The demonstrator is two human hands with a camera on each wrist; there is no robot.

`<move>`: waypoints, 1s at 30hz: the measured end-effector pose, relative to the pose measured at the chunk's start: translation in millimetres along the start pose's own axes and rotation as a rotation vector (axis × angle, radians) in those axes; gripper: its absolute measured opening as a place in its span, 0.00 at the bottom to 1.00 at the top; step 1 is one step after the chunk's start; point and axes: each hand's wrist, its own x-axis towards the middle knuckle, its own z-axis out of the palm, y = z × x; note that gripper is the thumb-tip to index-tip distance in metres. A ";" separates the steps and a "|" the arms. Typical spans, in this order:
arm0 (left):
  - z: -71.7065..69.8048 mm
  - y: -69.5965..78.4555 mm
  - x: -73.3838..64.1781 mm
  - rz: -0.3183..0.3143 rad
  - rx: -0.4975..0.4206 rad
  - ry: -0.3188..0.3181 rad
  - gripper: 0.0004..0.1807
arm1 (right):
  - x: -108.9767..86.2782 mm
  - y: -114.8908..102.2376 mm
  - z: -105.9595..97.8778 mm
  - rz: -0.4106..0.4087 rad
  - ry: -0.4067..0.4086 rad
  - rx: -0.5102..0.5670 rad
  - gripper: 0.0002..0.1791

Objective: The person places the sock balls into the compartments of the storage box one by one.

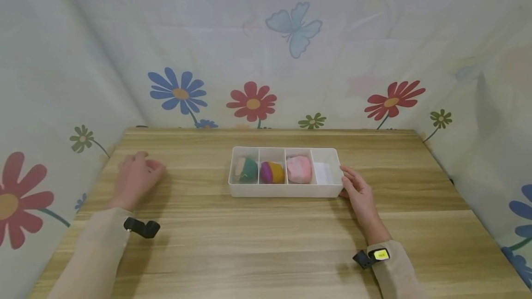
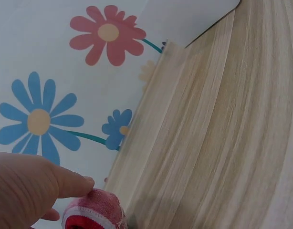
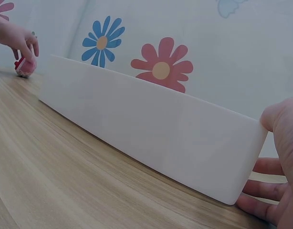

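Observation:
At the table's left side my left hand [image 1: 135, 178] pinches a pink and red rolled sock [image 2: 95, 210] with a white band. Most of that sock is hidden by the hand in the head view. A white divided box [image 1: 284, 191] stands on the table, right of centre. Its compartments hold a green and beige rolled sock [image 1: 248, 170], a purple and mustard one [image 1: 273, 172] and a pink one [image 1: 299, 169]. The rightmost compartment [image 1: 322, 173] shows only its white inside. My right hand [image 1: 360, 195] grips the box's right end, thumb at the front corner, fingers round the end wall.
The wood-grain table [image 1: 249, 243] reaches back to a white cloth [image 1: 208, 26] printed with flowers and a butterfly. The cloth also hangs along both sides. Each wrist carries a strapped dark device, left [image 1: 142, 228] and right [image 1: 371, 257].

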 end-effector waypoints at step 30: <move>20.2 -6.8 3.1 -0.090 -0.046 -0.009 0.44 | 0.7 2.3 -0.7 -0.014 -0.005 0.004 0.24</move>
